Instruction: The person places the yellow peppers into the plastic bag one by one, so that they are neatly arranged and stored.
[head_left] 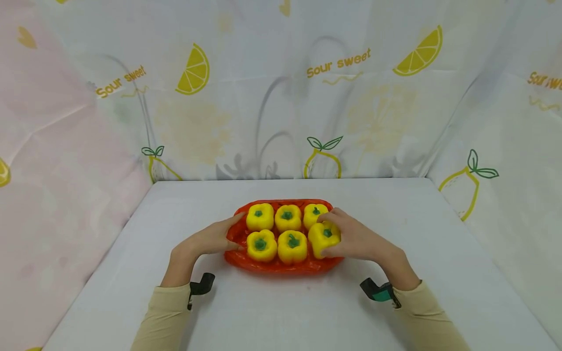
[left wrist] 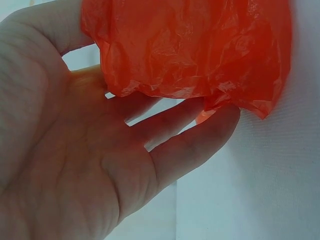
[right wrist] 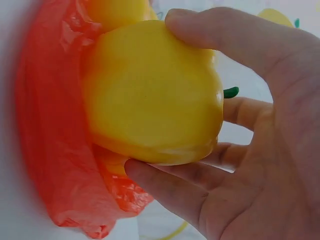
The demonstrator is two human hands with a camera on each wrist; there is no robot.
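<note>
A red plastic bag (head_left: pixel 281 268) lies on the white table with several yellow bell peppers (head_left: pixel 288 217) in two rows in it, green stems mostly up. My left hand (head_left: pixel 211 238) holds the bag's left end, thumb and fingers spread along its edge. Parts of those fingers are hidden behind the red film (left wrist: pixel 195 50) in the left wrist view. At the bag's right end, my right hand (head_left: pixel 357 238) grips the front right bell pepper (right wrist: pixel 150 95) between thumb and fingers. Its stem (right wrist: pixel 231 92) tilts toward my palm.
The white table (head_left: pixel 281 317) stretches out around the bag. Behind it and at both sides hangs a cloth (head_left: pixel 263 122) printed with lemons and lettering. A dark wrist camera (head_left: pixel 202 283) sits at my left cuff, and another camera (head_left: pixel 376 290) at my right.
</note>
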